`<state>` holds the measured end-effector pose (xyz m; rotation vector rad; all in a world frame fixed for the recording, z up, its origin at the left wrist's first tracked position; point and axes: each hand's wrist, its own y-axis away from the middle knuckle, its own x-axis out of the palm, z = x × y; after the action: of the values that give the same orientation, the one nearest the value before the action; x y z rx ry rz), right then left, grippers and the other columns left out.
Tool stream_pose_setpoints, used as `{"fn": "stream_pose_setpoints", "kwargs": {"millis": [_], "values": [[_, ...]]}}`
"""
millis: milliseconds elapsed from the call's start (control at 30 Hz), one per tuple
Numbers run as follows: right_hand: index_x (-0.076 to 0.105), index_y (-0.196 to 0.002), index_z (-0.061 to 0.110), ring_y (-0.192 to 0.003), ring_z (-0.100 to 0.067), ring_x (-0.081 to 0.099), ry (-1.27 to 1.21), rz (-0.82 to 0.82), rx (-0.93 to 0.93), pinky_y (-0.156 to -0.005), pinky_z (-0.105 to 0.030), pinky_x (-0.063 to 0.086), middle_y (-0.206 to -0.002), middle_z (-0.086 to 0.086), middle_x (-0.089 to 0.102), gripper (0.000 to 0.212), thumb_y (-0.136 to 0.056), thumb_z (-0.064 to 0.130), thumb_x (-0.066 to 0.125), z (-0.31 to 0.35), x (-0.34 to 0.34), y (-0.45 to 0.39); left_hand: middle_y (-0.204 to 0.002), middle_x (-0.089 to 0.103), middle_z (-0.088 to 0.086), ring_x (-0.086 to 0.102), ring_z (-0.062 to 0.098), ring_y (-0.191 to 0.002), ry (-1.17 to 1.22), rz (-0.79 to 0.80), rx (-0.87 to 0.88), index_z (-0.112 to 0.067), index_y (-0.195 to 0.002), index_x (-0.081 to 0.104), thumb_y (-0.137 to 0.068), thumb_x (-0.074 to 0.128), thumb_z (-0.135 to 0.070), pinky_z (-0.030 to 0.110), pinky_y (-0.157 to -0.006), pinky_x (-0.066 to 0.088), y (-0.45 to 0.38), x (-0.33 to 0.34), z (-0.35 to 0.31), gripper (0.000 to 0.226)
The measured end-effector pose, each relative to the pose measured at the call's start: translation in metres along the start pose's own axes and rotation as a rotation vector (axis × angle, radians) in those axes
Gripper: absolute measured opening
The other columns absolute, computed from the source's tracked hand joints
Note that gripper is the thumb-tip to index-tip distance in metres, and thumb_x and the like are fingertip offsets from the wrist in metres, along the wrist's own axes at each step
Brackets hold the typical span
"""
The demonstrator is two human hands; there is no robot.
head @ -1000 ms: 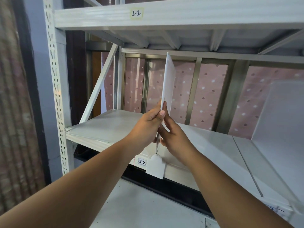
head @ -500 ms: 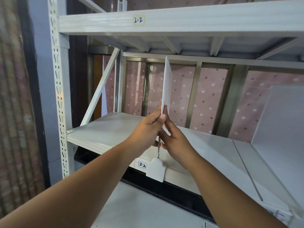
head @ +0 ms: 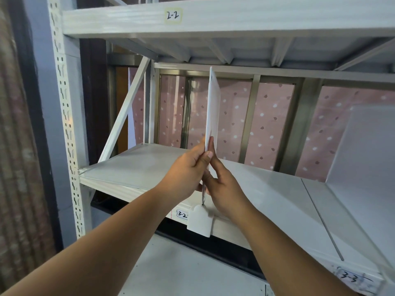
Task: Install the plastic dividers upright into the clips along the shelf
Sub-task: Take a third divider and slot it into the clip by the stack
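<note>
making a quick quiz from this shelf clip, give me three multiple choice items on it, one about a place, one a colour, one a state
1. Where is the clip fixed?
A. front edge of the shelf, beside label 3-2
B. the top beam
C. the floor

2. What colour is the divider?
A. pink
B. white
C. black

3. How is the divider held?
A. lying flat
B. hanging from the beam
C. upright, pinched by the left hand and right hand

Answers: 1 A, the clip hangs on the front lip by the label. 2 B, the sheet is white. 3 C, both hands grip its lower edge above the clip.

divider (head: 213, 107) upright betw. both hands, above clip (head: 200, 221) at shelf (head: 136, 167) front edge.
</note>
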<state>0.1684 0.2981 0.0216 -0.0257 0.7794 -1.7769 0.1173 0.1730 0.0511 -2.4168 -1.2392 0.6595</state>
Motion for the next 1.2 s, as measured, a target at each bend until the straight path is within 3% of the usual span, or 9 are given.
{"fn": "stream_pose_setpoints", "kwargs": {"millis": [133,233,367,467,667,800,967,1100,1200], "values": [[0.027,-0.161,0.041,-0.118,0.004,0.062,0.037,-0.062,-0.012,-0.081,-0.007,0.05,-0.152,0.013,0.053,0.059,-0.108,0.03,0.05,-0.008,-0.002,0.003,-0.099,0.07,0.013,0.073,0.033,-0.082,-0.132,-0.036,0.041,-0.034,-0.141,0.059,-0.112,0.047,-0.028,0.027,-0.048,0.062,-0.003,0.007,0.003,0.032],[0.03,-0.161,0.033,-0.115,0.012,0.06,0.041,-0.103,-0.017,-0.081,-0.002,0.046,-0.152,0.009,0.054,0.057,-0.108,0.025,0.05,-0.014,-0.003,0.007,-0.093,0.069,0.02,0.072,0.042,-0.074,-0.18,-0.035,0.076,-0.029,-0.14,0.061,-0.112,0.047,-0.024,0.045,-0.055,0.066,-0.002,0.011,0.001,0.032],[0.026,-0.161,0.042,-0.134,-0.007,0.055,0.03,-0.111,-0.012,-0.091,-0.009,0.05,-0.155,0.011,0.051,0.06,-0.106,0.032,0.049,-0.019,-0.001,0.011,-0.104,0.075,0.018,0.074,0.039,-0.084,-0.219,-0.037,0.103,-0.037,-0.145,0.058,-0.112,0.047,-0.025,0.048,-0.064,0.065,0.0,0.014,0.004,0.037],[0.023,-0.16,0.046,-0.14,-0.005,0.049,0.041,-0.099,-0.014,-0.107,-0.022,0.048,-0.159,0.016,0.045,0.063,-0.102,0.041,0.047,-0.018,0.0,0.012,-0.099,0.075,0.016,0.073,0.034,-0.081,-0.245,-0.065,0.1,-0.039,-0.145,0.058,-0.112,0.047,-0.026,0.046,-0.066,0.065,0.0,0.014,0.01,0.037],[0.025,-0.157,0.053,-0.143,-0.001,0.043,0.077,-0.092,-0.05,-0.113,-0.041,0.046,-0.161,0.024,0.039,0.063,-0.096,0.056,0.042,-0.019,0.003,0.015,-0.091,0.075,0.018,0.074,0.032,-0.073,-0.285,-0.092,0.104,-0.035,-0.136,0.061,-0.112,0.046,-0.029,0.047,-0.066,0.064,0.004,0.014,0.018,0.029],[0.02,-0.159,0.053,-0.147,-0.002,0.038,0.085,-0.089,-0.058,-0.115,-0.042,0.044,-0.164,0.023,0.034,0.062,-0.1,0.049,0.042,-0.019,0.005,0.015,-0.085,0.076,0.012,0.073,0.025,-0.068,-0.293,-0.104,0.113,-0.034,-0.125,0.063,-0.112,0.046,-0.031,0.04,-0.064,0.061,0.005,0.013,0.02,0.022],[0.016,-0.16,0.051,-0.147,-0.004,0.039,0.1,-0.105,-0.071,-0.114,-0.042,0.044,-0.165,0.019,0.034,0.065,-0.099,0.048,0.04,-0.019,0.005,0.02,-0.088,0.078,0.008,0.074,0.023,-0.075,-0.381,-0.104,0.113,-0.037,-0.142,0.058,-0.112,0.044,-0.034,0.037,-0.067,0.059,0.008,0.018,0.019,0.033],[0.01,-0.157,0.059,-0.153,-0.004,0.028,0.141,-0.091,-0.057,-0.117,-0.042,0.041,-0.168,0.022,0.023,0.071,-0.107,0.025,0.046,-0.022,0.005,0.025,-0.086,0.076,0.004,0.073,0.016,-0.077,-0.37,-0.125,0.1,-0.03,-0.135,0.063,-0.112,0.045,-0.029,0.038,-0.066,0.058,0.014,0.02,0.023,0.029],[0.004,-0.148,0.073,-0.154,-0.003,0.023,0.196,-0.057,-0.045,-0.116,-0.036,0.043,-0.17,0.023,0.013,0.086,-0.107,0.013,0.048,-0.023,0.007,0.029,-0.105,0.08,0.002,0.076,0.012,-0.096,-0.271,-0.156,0.058,-0.029,-0.141,0.063,-0.113,0.045,-0.027,0.04,-0.085,0.064,0.027,0.023,0.029,0.034]]}}
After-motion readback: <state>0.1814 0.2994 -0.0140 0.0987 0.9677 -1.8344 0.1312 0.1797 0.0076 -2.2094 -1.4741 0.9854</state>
